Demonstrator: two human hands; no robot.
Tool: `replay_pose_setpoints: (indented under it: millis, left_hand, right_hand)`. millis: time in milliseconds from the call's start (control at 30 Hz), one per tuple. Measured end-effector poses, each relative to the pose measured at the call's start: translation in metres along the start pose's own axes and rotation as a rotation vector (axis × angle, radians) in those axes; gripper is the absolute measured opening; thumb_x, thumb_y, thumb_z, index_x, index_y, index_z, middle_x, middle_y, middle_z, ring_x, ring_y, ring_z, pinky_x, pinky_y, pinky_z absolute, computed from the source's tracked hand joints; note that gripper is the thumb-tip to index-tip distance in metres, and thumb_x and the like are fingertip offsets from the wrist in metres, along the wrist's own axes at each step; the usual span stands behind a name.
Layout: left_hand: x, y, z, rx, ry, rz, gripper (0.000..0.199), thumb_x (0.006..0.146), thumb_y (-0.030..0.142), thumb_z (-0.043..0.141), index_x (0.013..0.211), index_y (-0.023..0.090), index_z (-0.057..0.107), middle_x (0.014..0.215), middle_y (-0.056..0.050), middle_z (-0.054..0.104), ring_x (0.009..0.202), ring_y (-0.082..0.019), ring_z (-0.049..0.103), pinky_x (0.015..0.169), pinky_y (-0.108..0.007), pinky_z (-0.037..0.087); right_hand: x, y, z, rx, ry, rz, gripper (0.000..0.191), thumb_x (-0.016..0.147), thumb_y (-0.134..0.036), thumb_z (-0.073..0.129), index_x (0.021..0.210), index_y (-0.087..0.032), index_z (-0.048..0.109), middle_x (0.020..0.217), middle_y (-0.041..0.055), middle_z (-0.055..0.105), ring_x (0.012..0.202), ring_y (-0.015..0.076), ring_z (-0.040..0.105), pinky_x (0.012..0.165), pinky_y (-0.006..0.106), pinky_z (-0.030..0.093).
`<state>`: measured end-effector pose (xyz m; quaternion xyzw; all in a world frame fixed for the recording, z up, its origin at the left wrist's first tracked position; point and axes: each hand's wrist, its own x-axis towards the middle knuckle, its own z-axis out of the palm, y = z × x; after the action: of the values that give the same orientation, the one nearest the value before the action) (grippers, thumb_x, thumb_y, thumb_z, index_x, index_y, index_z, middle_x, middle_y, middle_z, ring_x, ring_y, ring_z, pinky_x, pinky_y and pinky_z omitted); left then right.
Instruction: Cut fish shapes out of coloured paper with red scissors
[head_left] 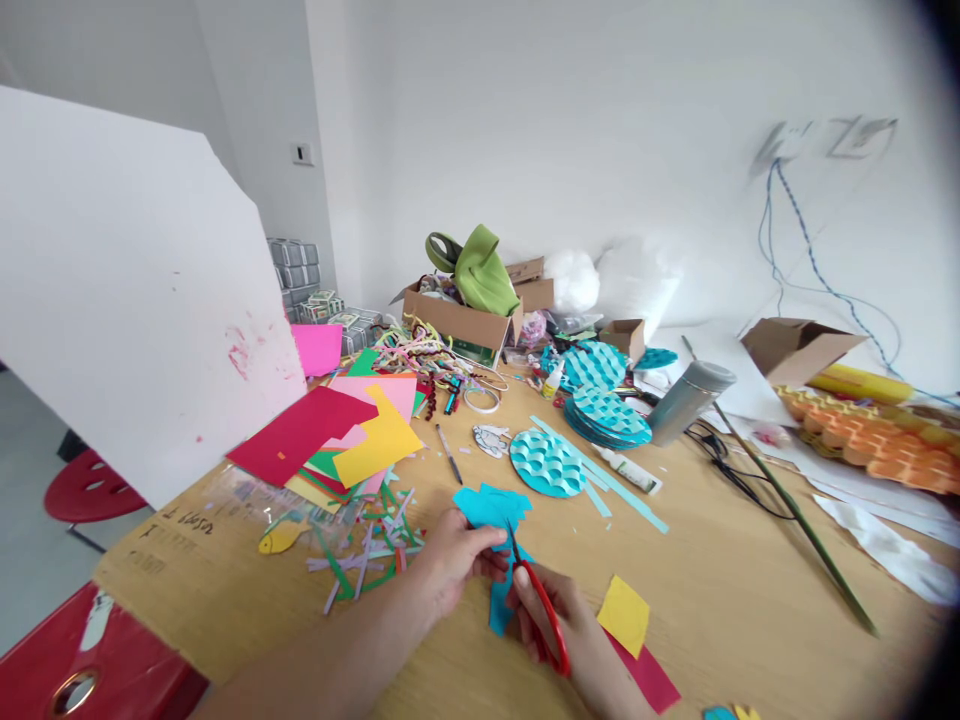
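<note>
Near the front middle of the table, my left hand [457, 560] pinches a piece of blue paper [487, 505] between thumb and fingers. My right hand [555, 610] is closed around the red handles of a pair of scissors [551, 610]. The dark blades point away from me and lie against the blue paper, close to my left thumb. More blue paper hangs below, between the two hands. Right of my right hand lie a yellow paper piece [625, 615] and a crimson one [649, 680], partly covered by my wrist.
Coloured sheets [300, 430] and paper strips [364, 550] lie to the left, under a large white board [135, 300]. A scaled turquoise disc [547, 463], a glue bottle [628, 468] and a pen [450, 455] lie ahead. A grey cylinder [690, 400] and a green stick [802, 530] are right.
</note>
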<state>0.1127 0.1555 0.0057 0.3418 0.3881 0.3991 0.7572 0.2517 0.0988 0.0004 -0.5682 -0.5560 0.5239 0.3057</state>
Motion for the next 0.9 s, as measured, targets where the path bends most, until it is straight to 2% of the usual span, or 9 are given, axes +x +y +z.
replay_pose_setpoints:
  millis: [400, 700, 900]
  left_hand:
    - [-0.001, 0.003, 0.0, -0.011, 0.001, 0.018, 0.027, 0.058, 0.031, 0.071, 0.074, 0.012, 0.061, 0.065, -0.003, 0.062, 0.055, -0.013, 0.056, 0.055, -0.027, 0.046]
    - [-0.001, 0.005, 0.0, 0.006, -0.016, 0.005, 0.027, 0.057, 0.031, 0.071, 0.073, 0.011, 0.062, 0.065, -0.004, 0.063, 0.054, -0.012, 0.055, 0.053, -0.026, 0.045]
    - [-0.003, 0.007, 0.001, 0.018, -0.024, -0.015, 0.029, 0.057, 0.029, 0.069, 0.078, 0.01, 0.063, 0.065, -0.004, 0.063, 0.054, -0.012, 0.054, 0.051, -0.024, 0.043]
  right_hand:
    - [0.004, 0.006, -0.001, 0.013, 0.032, 0.019, 0.058, 0.075, -0.074, 0.042, 0.065, -0.017, 0.047, 0.042, -0.0054, 0.044, 0.035, 0.0067, 0.037, 0.037, 0.02, 0.026]
    - [-0.002, -0.004, -0.001, 0.044, -0.028, 0.026, 0.057, 0.082, -0.069, 0.036, 0.071, -0.016, 0.051, 0.041, -0.0042, 0.047, 0.036, 0.0078, 0.039, 0.041, 0.021, 0.028]
    - [-0.002, -0.006, -0.002, 0.051, -0.03, 0.031, 0.056, 0.082, -0.068, 0.037, 0.072, -0.015, 0.052, 0.042, -0.0045, 0.047, 0.037, 0.0077, 0.04, 0.041, 0.02, 0.027]
